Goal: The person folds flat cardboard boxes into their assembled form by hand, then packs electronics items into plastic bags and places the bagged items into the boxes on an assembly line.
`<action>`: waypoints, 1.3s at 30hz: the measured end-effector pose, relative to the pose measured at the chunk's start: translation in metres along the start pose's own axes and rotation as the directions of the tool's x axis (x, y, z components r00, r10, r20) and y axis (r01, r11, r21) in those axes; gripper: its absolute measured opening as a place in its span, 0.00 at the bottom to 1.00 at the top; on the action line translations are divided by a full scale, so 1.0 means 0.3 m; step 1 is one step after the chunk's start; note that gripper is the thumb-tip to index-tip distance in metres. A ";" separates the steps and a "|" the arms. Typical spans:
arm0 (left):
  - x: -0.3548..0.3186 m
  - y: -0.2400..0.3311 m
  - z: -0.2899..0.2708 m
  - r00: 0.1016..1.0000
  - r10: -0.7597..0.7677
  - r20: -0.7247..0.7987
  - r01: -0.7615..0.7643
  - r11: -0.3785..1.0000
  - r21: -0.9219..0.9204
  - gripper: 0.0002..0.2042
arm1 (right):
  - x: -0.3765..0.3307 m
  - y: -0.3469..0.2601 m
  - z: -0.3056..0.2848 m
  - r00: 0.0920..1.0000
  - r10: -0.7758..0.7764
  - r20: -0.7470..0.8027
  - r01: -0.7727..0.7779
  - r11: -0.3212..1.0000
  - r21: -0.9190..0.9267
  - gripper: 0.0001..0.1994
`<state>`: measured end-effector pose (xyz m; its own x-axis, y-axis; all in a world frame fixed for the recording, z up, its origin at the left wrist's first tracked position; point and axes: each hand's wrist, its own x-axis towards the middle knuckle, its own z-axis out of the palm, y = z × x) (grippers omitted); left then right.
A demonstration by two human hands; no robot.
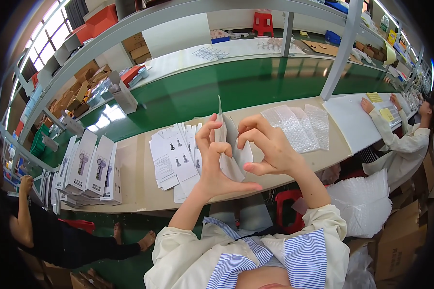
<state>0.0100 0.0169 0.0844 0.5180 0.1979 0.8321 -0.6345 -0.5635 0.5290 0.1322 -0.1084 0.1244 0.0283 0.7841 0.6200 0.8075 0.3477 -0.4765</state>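
Observation:
Between my hands, above the table, stands a thin white carton (232, 168) with grey panels, its sides spread apart and a narrow flap pointing up. My left hand (212, 166) has its fingers bent against the carton's left side, with the thumb stretched out below. On the other side, my right hand (272, 149) curls its fingers over the right panel, thumb near its lower corner. Left of the carton, printed leaflets (166, 156) with small device pictures lie in overlapping piles. To the right, several clear bubble-wrap pouches (299, 126) are fanned out flat.
Printed white boxes (99, 166) are stacked at the table's left end. A metal post (342, 53) rises at the far right. Beside me are a red stool (289, 209) and a pile of bubble wrap (361, 204). One person sits right; another is at the left.

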 end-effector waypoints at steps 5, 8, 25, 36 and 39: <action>0.015 -0.055 -0.075 0.969 -0.062 0.238 0.070 0.997 -0.025 0.29 | -0.010 0.048 0.028 0.978 -0.134 -0.161 0.115 0.986 -0.121 0.17; 0.017 -0.048 -0.090 0.938 -0.089 0.336 0.084 0.996 0.029 0.28 | -0.005 0.071 0.022 0.964 -0.249 -0.096 0.228 0.956 -0.187 0.18; -0.052 -0.149 -0.063 0.975 -0.060 0.213 0.064 0.998 -0.014 0.31 | 0.047 0.139 -0.105 0.861 -0.149 0.487 0.210 0.975 -0.073 0.15; -0.084 -0.152 0.001 0.852 -0.191 0.487 0.240 0.970 -0.039 0.71 | 0.050 0.125 -0.132 0.857 -0.185 0.482 0.137 0.982 0.134 0.15; -0.106 -0.162 0.023 0.921 -0.092 0.379 0.126 0.990 -0.066 0.74 | 0.044 0.116 -0.111 0.837 -0.198 0.510 0.147 0.979 0.139 0.14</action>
<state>0.0283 0.0324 0.0311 0.7526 -0.0694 0.6548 -0.6006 -0.4800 0.6394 0.1805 -0.1030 0.1368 -0.4363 0.8499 0.2954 0.7133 0.5268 -0.4622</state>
